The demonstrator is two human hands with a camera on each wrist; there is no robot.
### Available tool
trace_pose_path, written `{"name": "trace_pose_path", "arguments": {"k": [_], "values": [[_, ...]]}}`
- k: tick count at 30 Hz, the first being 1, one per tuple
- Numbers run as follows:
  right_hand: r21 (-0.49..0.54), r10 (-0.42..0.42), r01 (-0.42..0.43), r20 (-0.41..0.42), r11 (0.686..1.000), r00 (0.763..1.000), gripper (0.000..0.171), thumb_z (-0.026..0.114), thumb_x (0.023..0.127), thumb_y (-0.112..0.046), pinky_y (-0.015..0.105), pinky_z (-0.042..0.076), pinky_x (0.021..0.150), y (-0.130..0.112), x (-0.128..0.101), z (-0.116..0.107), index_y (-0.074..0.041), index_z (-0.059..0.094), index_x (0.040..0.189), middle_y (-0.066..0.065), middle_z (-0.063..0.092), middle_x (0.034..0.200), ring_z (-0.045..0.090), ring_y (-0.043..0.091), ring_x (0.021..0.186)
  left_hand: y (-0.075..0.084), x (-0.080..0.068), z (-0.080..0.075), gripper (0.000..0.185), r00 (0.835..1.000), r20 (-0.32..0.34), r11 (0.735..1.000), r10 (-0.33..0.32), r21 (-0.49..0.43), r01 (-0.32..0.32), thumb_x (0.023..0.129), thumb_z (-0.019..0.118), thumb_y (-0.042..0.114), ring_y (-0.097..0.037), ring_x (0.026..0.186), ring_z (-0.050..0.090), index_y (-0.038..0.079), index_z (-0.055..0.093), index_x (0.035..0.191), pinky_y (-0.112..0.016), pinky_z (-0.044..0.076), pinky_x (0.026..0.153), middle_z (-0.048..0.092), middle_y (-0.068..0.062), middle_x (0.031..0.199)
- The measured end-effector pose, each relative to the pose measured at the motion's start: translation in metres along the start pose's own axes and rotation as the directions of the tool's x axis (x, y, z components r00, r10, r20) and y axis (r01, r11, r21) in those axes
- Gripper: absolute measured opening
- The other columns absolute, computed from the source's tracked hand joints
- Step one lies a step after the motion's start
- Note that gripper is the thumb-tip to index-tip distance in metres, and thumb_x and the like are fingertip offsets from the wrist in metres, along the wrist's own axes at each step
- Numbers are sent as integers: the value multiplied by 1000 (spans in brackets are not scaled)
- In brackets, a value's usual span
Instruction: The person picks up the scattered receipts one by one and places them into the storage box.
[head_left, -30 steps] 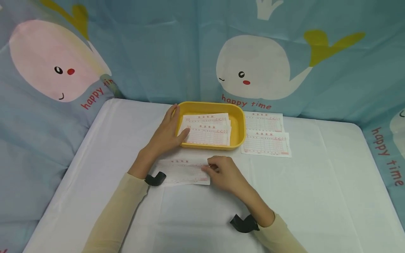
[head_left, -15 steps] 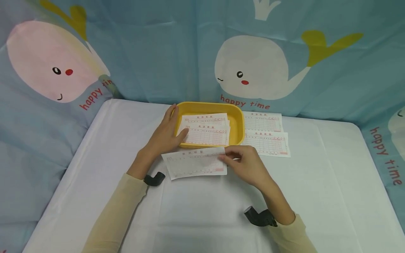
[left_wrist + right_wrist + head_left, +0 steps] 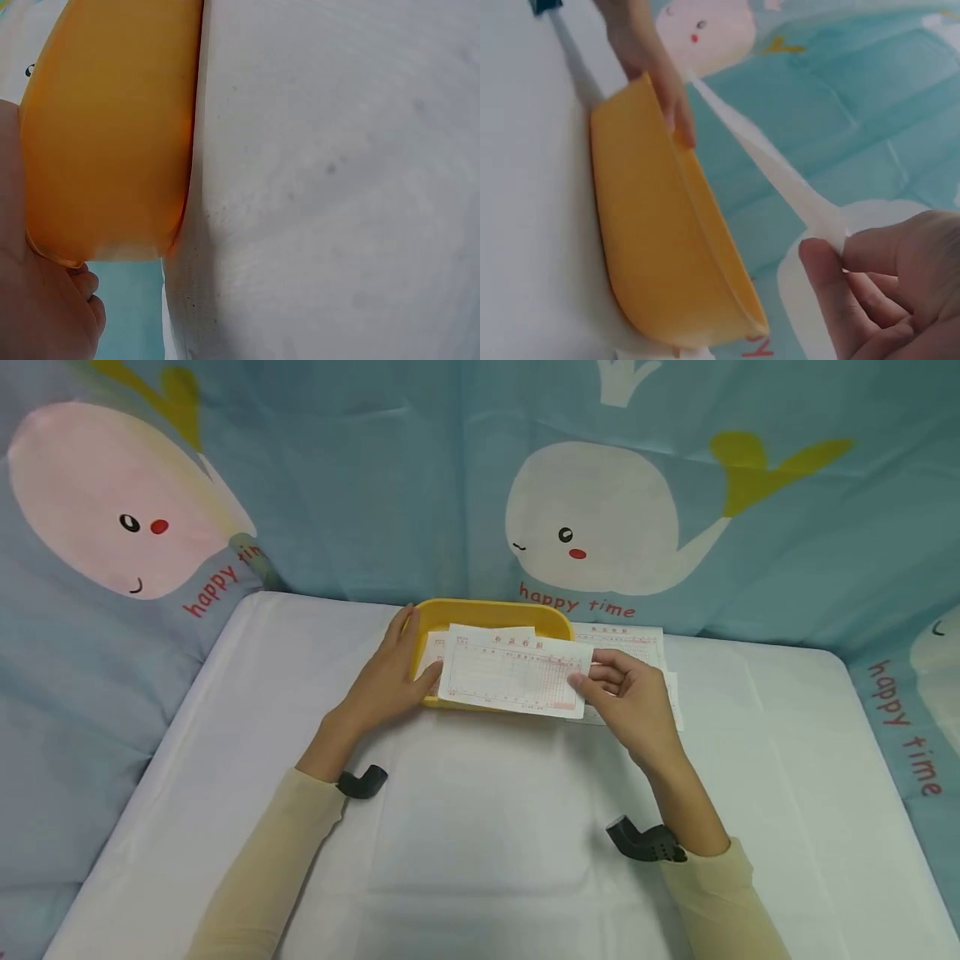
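Note:
A white receipt slip [image 3: 510,675] printed in red hangs above the yellow plastic tray [image 3: 495,607], apart from it in the right wrist view. My right hand [image 3: 637,702] pinches the slip's right end between thumb and fingers. At the tray's left end my left hand [image 3: 382,670] grips the rim, thumb over the front-left part and fingers along the outer side. Parts of other receipt slips [image 3: 431,662] show inside the tray; the held slip hides most of them. In the left wrist view the tray's wall [image 3: 112,135] stands beside the hand.
Two more receipt slips, one farther back [image 3: 626,639] and one nearer [image 3: 674,697], lie on the table to the tray's right, partly covered. A white cloth [image 3: 480,843] covers the table. Behind rises a blue curtain [image 3: 360,485] with whale prints.
My right hand has lifted the receipt slip from the table in front of the tray and brought it up, rightward and over the tray. The left hand has stayed on the tray.

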State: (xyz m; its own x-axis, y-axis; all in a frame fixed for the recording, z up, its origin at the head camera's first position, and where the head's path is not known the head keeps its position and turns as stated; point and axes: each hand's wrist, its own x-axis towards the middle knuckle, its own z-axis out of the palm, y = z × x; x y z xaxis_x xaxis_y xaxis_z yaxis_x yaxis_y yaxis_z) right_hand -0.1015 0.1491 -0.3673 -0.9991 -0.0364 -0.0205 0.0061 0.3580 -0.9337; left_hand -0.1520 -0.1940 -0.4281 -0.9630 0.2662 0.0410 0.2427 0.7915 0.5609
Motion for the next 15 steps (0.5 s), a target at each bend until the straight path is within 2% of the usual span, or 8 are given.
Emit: {"name": "trace_pose_path", "arguments": {"k": [3,7,15], "values": [[-33,-11,10,-37,999,999,43,77,97,-17,12,59,76,0,12,-4,3,68,134,23,78,116,72,-3,86,0,0,0,90,1000,1,1000,-5,1,5,105,52,46,-34,163,26,6,6,171,-54,32,129,4,-12,180],[-88,-19,16,-36,996,999,44,76,98,-17,11,59,75,1,30,-4,2,67,137,20,78,119,72,-2,87,-1,1,1,90,1000,6,1000,-17,10,17,105,52,47,-35,163,26,7,5,171,-56,32,129,2,-11,180],[-199,-39,42,20,979,999,46,76,99,-19,9,55,73,7,52,11,1,67,139,18,78,121,76,25,99,0,1,1,91,1000,11,1000,-18,15,18,105,52,48,-34,164,25,8,3,171,-55,32,129,1,-9,180]]}}
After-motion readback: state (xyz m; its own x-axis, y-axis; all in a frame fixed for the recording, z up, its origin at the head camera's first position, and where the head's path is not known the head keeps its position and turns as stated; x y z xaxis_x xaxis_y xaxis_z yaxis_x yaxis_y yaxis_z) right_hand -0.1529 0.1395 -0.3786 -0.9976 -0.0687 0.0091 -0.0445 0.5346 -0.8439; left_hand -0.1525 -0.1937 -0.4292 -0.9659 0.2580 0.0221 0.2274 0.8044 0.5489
